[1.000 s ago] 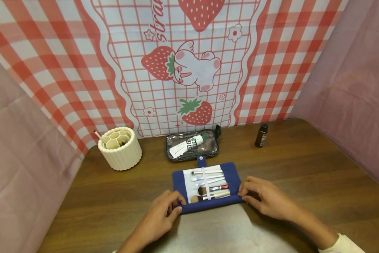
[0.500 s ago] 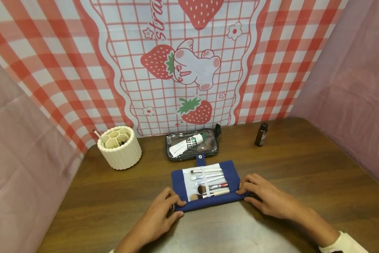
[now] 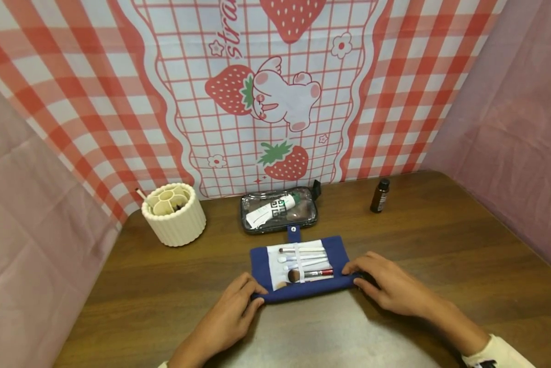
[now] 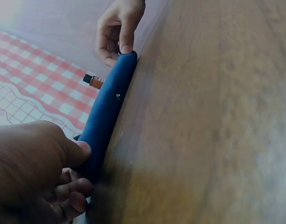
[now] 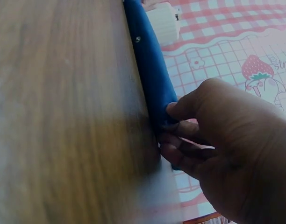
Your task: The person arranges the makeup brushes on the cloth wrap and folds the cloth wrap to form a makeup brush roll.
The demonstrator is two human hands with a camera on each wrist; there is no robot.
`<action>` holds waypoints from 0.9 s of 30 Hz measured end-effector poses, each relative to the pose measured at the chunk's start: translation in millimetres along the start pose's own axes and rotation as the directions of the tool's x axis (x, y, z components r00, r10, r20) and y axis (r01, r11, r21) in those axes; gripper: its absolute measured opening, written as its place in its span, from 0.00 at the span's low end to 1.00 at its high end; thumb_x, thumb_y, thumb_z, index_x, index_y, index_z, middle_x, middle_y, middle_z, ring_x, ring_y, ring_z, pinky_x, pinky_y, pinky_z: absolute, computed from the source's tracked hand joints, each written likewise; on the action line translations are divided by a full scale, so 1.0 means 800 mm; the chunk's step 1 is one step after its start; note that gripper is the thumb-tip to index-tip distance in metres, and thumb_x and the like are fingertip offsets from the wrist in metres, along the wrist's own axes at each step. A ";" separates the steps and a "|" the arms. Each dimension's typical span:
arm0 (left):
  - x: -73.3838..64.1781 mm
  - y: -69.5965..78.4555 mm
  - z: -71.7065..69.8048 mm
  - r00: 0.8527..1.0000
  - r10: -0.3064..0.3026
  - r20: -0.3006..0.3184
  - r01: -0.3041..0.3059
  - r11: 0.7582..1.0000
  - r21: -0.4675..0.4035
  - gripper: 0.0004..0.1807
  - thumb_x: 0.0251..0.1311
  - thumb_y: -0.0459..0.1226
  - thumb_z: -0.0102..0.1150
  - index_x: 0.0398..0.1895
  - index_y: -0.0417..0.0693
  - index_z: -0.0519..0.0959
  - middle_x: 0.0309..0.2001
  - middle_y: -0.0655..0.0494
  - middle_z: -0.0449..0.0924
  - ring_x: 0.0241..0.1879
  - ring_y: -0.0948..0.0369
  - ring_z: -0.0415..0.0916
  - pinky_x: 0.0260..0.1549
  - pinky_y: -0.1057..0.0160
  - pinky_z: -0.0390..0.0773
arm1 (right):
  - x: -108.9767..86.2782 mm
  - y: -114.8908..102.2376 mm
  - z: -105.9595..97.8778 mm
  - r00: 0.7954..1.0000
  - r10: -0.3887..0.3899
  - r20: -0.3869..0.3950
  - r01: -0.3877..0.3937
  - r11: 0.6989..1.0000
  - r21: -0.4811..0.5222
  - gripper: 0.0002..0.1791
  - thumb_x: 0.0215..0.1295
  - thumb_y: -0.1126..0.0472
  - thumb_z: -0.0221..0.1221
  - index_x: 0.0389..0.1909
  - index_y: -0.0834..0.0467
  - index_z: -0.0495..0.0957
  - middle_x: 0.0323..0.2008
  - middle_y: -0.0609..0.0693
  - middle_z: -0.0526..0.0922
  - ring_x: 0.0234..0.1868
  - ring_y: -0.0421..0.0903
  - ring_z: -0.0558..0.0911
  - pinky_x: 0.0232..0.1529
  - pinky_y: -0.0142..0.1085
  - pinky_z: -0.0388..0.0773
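A blue brush roll (image 3: 337,253) lies partly unrolled on the table, its near edge curled into a thick fold. Several makeup brushes (image 3: 310,275) show on its white lining under a white elastic band. At the fold's left end my left hand (image 3: 231,309) pinches the fabric between thumb and fingers. My right hand (image 3: 386,281) grips the right end the same way. Seen from the left wrist, the rolled edge (image 4: 108,107) stretches between both hands, with a metal snap on its outside. The right wrist view shows thumb and fingertips (image 5: 173,110) on the fabric.
Behind the roll lies a clear zip pouch (image 3: 280,209) with a white tube inside, near the roll's snap tab (image 3: 294,234). A cream ribbed holder (image 3: 176,225) stands at the back left, a small dark bottle (image 3: 380,197) at the back right. A checked cloth hangs behind.
The near fold has rolled away from the person, over the nearest brush, which now shows only a bit of its bristles. Both hands have shifted slightly with it.
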State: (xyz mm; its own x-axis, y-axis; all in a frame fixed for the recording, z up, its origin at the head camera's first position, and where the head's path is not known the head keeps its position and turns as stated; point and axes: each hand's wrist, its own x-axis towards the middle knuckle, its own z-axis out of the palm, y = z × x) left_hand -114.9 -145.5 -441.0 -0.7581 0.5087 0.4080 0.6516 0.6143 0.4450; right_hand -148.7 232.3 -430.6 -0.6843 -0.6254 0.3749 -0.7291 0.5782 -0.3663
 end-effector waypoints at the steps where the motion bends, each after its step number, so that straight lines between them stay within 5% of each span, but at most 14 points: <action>1: 0.000 0.000 0.001 1.000 0.008 -0.009 -0.008 1.000 0.008 0.08 0.64 0.30 0.64 0.43 0.50 0.81 0.41 0.63 0.73 0.43 0.67 0.72 0.45 0.62 0.75 | 0.000 -0.001 0.000 1.000 0.023 0.007 -0.024 1.000 0.015 0.18 0.66 0.67 0.63 0.53 0.47 0.78 0.49 0.34 0.80 0.51 0.36 0.77 0.48 0.40 0.78; 4: 0.001 0.001 0.002 1.000 -0.007 -0.010 0.007 1.000 0.016 0.06 0.66 0.30 0.62 0.43 0.48 0.80 0.40 0.62 0.74 0.41 0.66 0.72 0.44 0.61 0.76 | 0.000 -0.002 0.000 0.996 0.084 0.033 -0.086 0.995 0.056 0.17 0.68 0.67 0.61 0.53 0.46 0.76 0.49 0.35 0.79 0.51 0.36 0.77 0.49 0.41 0.78; 8: 0.002 0.003 0.003 0.994 -0.111 0.010 0.111 0.993 -0.036 0.04 0.67 0.32 0.60 0.41 0.49 0.81 0.39 0.64 0.76 0.41 0.67 0.75 0.43 0.59 0.77 | -0.002 -0.004 -0.001 0.989 0.121 0.087 -0.130 0.985 0.114 0.15 0.72 0.65 0.57 0.52 0.44 0.73 0.48 0.36 0.78 0.47 0.35 0.78 0.46 0.39 0.77; 15: 0.008 0.006 0.005 0.966 -0.256 0.018 0.255 0.952 -0.171 0.13 0.63 0.28 0.61 0.44 0.55 0.77 0.27 0.67 0.74 0.23 0.70 0.69 0.26 0.66 0.72 | 0.000 -0.007 0.002 0.979 0.168 0.114 -0.184 0.973 0.140 0.10 0.77 0.62 0.52 0.51 0.44 0.71 0.48 0.36 0.77 0.44 0.36 0.77 0.44 0.38 0.75; 22: 0.011 0.007 0.009 0.975 -0.216 -0.060 0.208 0.971 -0.121 0.16 0.58 0.26 0.65 0.40 0.58 0.76 0.20 0.70 0.65 0.20 0.72 0.63 0.20 0.69 0.65 | 0.005 -0.008 0.008 0.988 0.153 -0.037 -0.149 0.985 0.090 0.12 0.69 0.66 0.60 0.44 0.44 0.75 0.40 0.35 0.79 0.35 0.33 0.76 0.36 0.35 0.76; 27: 0.009 0.006 0.011 0.979 -0.151 -0.134 0.144 0.988 -0.061 0.15 0.54 0.25 0.69 0.34 0.56 0.80 0.26 0.69 0.68 0.24 0.72 0.65 0.24 0.70 0.67 | 0.005 -0.006 0.007 0.994 0.042 -0.096 -0.042 0.999 0.007 0.15 0.62 0.68 0.66 0.41 0.43 0.81 0.48 0.41 0.80 0.45 0.37 0.80 0.42 0.39 0.80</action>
State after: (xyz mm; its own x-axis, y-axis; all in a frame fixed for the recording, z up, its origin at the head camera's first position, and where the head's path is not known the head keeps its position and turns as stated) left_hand -117.7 -133.2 -443.0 -0.8374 0.3246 0.4397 0.5363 0.6430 0.5468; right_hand -147.4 224.3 -431.8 -0.7125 -0.5470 0.4395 -0.6998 0.6002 -0.3874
